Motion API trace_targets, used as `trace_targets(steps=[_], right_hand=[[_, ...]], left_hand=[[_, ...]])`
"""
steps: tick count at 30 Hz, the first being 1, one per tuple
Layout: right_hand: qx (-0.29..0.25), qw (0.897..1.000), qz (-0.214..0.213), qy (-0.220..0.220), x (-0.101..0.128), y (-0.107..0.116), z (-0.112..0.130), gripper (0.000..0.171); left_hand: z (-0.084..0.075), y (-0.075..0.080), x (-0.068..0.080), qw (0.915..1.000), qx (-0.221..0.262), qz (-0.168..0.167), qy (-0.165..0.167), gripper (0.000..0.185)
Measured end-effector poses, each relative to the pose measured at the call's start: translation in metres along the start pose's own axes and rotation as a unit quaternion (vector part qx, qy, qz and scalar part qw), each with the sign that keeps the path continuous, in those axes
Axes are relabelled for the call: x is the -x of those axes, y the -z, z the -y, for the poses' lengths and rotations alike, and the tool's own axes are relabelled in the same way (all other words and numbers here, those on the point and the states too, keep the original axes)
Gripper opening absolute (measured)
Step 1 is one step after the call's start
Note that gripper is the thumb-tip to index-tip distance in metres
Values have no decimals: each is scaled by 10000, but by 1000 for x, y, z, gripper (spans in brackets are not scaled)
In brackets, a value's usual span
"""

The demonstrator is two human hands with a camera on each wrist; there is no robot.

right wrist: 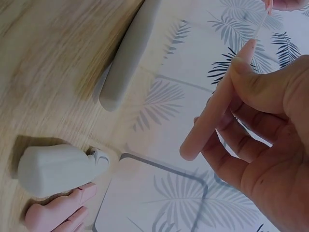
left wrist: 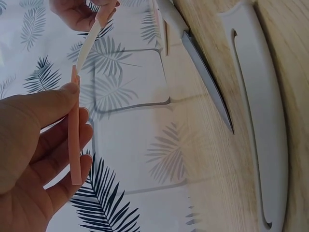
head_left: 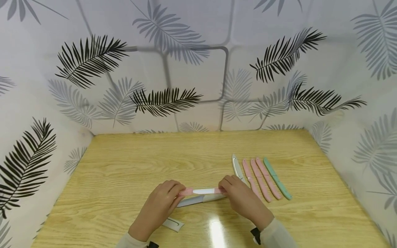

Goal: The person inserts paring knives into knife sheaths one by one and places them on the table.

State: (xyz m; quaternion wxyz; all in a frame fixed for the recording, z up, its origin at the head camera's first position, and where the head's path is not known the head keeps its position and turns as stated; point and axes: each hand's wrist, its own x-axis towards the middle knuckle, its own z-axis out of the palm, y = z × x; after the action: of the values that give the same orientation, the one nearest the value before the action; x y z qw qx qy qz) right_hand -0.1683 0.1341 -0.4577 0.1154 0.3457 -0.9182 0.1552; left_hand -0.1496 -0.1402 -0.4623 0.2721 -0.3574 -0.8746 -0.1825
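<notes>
Both hands hold one thin pink tool (head_left: 203, 191) with a white middle strip, level and just above the wooden table (head_left: 124, 165). My left hand (head_left: 180, 193) pinches its pink left end (left wrist: 74, 140) between thumb and fingers. My right hand (head_left: 224, 188) pinches the pink right end (right wrist: 212, 121). Directly beneath lies a white-handled knife (head_left: 198, 200) with a grey blade (left wrist: 207, 82). A white cover (head_left: 173, 224) lies near my left wrist.
To the right lies a row of similar slim tools: one white (head_left: 237, 167), three pink (head_left: 260, 179) and one green (head_left: 277, 179). Leaf-patterned curtain walls (head_left: 198, 69) enclose the table on three sides.
</notes>
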Motion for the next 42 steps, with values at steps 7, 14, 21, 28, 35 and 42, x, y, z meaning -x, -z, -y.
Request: trace_targets(steps=[7, 14, 21, 28, 35, 42], right_hand=[[-14, 10000, -71, 61, 0, -1, 1, 23], [137, 9999, -59, 36, 1, 2, 5, 28], [380, 9993, -17, 6, 0, 7, 17, 33], [610, 9980, -11, 143, -3, 5, 30, 35], [885, 9959, 1, 178, -5, 7, 42, 22], [639, 9976, 48, 277, -5, 7, 43, 10]], left_hand=[[0, 0, 1, 9999, -30, 82, 55, 22], [-3, -1, -1, 9999, -102, 98, 83, 21], [-6, -4, -1, 9995, -194, -47, -240, 19], [-15, -10, -6, 9986, -289, 168, -400, 16], [-21, -12, -13, 9968, -428, 14, -681, 24], [-19, -10, -12, 9970, -263, 163, -707, 25]])
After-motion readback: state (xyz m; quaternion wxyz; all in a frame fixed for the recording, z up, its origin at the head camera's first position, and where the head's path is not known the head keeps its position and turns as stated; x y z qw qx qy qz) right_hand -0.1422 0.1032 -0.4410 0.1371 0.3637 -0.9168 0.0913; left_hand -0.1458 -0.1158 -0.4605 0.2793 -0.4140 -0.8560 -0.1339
